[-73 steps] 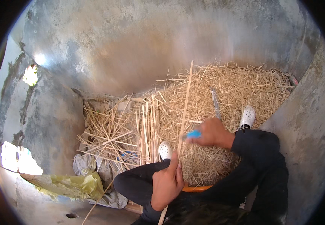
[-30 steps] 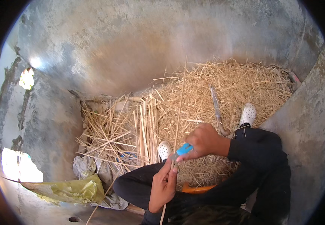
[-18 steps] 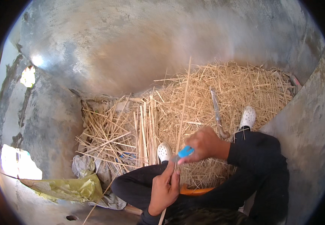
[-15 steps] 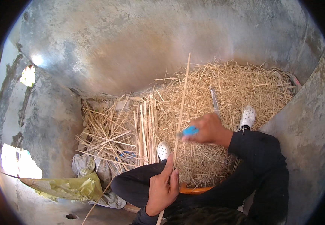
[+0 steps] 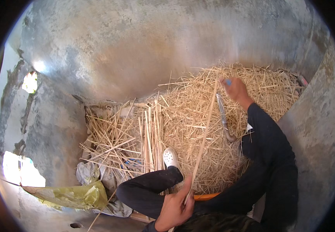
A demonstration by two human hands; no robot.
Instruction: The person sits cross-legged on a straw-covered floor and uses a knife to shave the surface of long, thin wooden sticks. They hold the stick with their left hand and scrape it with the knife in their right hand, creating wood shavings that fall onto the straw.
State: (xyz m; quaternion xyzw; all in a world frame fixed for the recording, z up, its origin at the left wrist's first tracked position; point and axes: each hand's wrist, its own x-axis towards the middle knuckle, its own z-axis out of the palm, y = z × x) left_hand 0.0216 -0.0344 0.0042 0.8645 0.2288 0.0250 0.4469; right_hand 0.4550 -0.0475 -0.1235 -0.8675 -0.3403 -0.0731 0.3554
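A long, thin strip of split wood or bamboo (image 5: 205, 141) slants up from my lap across the view. My left hand (image 5: 176, 208) grips its lower part, thumb laid along the strip. At the strip's far end is my right hand (image 5: 237, 92), closed around a small blue tool (image 5: 228, 82); its working edge is too small and blurred to make out. Beneath the right forearm lies a long-bladed knife (image 5: 222, 110) with a curved brown handle, resting on a thick bed of pale shavings (image 5: 183, 116).
Left of the shavings lie upright strips (image 5: 150, 135) and a loose heap of sticks (image 5: 109, 135). A yellow-green plastic sheet (image 5: 70, 195) is at lower left. Concrete walls (image 5: 155, 46) enclose the space. My white clog (image 5: 170, 157) stands beside the strips; something orange (image 5: 208, 196) shows under my legs.
My right hand has moved up and right with the blue tool, from mid-strip to its far end. The strip has tilted rightward, and my left hand has shifted slightly right and down.
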